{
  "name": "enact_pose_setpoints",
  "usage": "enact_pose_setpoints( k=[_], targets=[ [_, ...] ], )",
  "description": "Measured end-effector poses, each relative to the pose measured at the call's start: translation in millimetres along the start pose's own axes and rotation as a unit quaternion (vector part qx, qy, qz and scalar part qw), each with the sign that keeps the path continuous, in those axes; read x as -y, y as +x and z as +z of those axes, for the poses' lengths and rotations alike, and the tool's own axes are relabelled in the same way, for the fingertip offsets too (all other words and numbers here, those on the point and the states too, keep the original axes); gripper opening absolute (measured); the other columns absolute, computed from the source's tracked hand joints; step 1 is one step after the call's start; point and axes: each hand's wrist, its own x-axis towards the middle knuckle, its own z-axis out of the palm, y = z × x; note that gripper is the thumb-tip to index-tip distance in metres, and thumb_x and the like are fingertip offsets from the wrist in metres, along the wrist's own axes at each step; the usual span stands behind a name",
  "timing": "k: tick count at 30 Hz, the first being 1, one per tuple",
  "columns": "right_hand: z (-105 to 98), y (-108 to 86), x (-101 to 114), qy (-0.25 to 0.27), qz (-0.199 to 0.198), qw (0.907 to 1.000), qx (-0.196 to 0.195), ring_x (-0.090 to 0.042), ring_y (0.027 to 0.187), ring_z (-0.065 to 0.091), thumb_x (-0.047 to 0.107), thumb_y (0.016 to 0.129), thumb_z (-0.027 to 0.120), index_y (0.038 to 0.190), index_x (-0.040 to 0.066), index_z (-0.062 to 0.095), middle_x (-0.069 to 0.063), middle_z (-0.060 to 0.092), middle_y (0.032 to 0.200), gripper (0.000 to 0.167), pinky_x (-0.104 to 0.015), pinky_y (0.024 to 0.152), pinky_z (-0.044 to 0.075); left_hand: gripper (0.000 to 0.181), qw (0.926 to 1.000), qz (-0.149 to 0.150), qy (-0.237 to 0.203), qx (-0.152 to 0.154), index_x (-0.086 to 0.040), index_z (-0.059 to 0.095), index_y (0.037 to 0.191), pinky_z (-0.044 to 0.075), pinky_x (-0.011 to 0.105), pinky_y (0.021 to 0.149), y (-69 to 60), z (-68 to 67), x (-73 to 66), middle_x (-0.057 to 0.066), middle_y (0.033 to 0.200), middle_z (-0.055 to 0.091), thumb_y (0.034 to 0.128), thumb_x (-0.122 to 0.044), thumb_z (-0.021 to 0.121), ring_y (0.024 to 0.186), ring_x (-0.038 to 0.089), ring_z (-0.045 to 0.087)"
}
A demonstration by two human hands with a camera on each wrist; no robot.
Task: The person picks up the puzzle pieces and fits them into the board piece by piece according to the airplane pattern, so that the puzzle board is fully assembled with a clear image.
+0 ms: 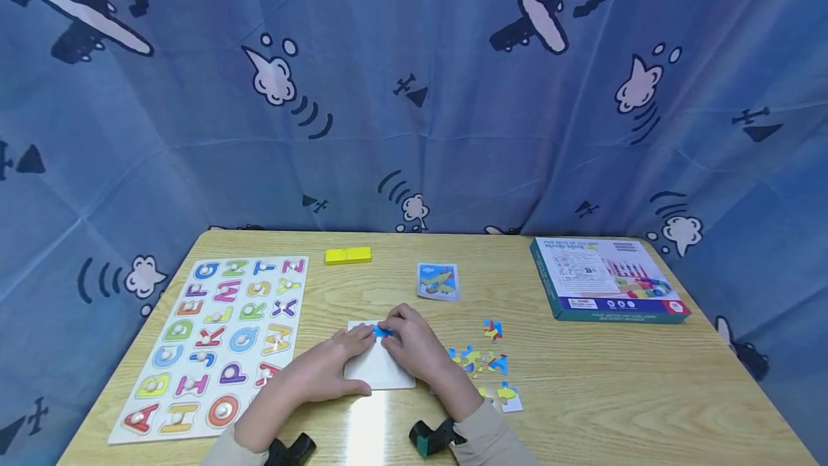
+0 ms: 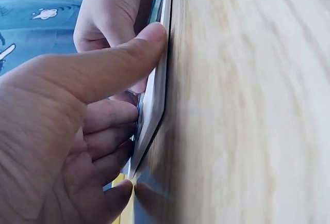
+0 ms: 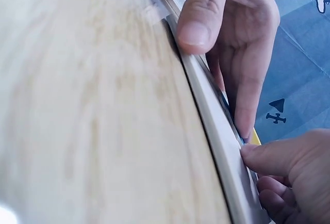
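Note:
A white puzzle board [image 1: 382, 371] lies on the table with a blue jigsaw piece [image 1: 382, 332] near its far edge. My left hand [image 1: 326, 365] rests across the board's left side, its fingers stretched beside the blue piece and its thumb by the near edge. In the left wrist view the left thumb [image 2: 153, 32] touches the board [image 2: 154, 97]. My right hand [image 1: 417, 346] reaches over the right side, thumb and curled fingers pinching the blue piece against the board. In the right wrist view the right hand [image 3: 291, 170] is partly cut off and hides most of the piece.
Loose jigsaw pieces [image 1: 475, 358] lie to the right of the board. A picture card with an airplane [image 1: 438, 282] and a yellow block [image 1: 348, 256] are farther back. An alphabet board [image 1: 213, 347] covers the left side; a boxed toy set [image 1: 608, 279] stands back right.

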Motion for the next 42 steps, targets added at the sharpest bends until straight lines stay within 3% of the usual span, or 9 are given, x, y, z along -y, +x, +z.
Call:
enact_pose_setpoints(
  k=[14,22,26,32,42],
  targets=[
    [-10.0,0.2,-0.5,0.036,0.017,0.9991,0.015,-0.016,0.100,0.060,0.017,0.086,0.069,0.115,0.006,0.066,-0.004,0.061,0.111,0.031,-0.034,0.089,0.053,0.080,0.9997,-0.010,-0.015,-0.015,-0.010,0.041,0.144,0.035,0.048,0.110,-0.2,2.1,3.6,0.007,0.153,0.033,0.0800,-0.047,0.071,0.141,0.028,0.031],
    [-31.9,-7.7,-6.5,0.034,0.041,0.9984,0.020,-0.024,0.111,0.059,0.017,0.087,0.069,0.121,0.007,0.062,-0.007,0.060,0.121,0.037,-0.039,0.092,0.052,0.079,0.9995,-0.006,-0.019,-0.023,-0.008,0.043,0.143,0.034,0.047,0.111,-2.8,6.1,4.5,0.006,0.153,0.034,0.0791,-0.046,0.073,0.140,0.027,0.032],
    [-49.0,-14.2,-16.7,0.032,0.049,0.9983,-0.006,-0.028,0.117,0.056,0.015,0.084,0.071,0.121,0.005,0.062,-0.009,0.060,0.123,0.039,-0.043,0.094,0.051,0.080,0.9993,-0.005,-0.028,-0.025,-0.008,0.043,0.143,0.032,0.048,0.112,-3.5,5.8,4.1,0.007,0.153,0.034,0.0787,-0.045,0.073,0.141,0.027,0.031],
    [-74.3,-32.6,-38.5,0.030,0.096,0.9945,-0.029,-0.029,0.121,0.054,0.015,0.083,0.073,0.123,0.006,0.062,-0.009,0.059,0.125,0.043,-0.045,0.098,0.048,0.081,0.9993,-0.004,-0.030,-0.021,-0.009,0.042,0.144,0.030,0.047,0.114,-3.0,5.1,4.1,0.006,0.154,0.032,0.0786,-0.046,0.073,0.142,0.026,0.029],
    [-103.1,-59.4,-84.7,0.014,0.122,0.9923,-0.017,-0.033,0.113,0.059,0.014,0.088,0.067,0.127,0.002,0.058,-0.015,0.059,0.126,0.042,-0.048,0.093,0.050,0.081,0.9994,-0.005,-0.027,-0.021,-0.009,0.041,0.144,0.030,0.046,0.114,-3.0,4.6,4.1,0.006,0.154,0.031,0.0788,-0.044,0.073,0.142,0.025,0.029]
  ],
)
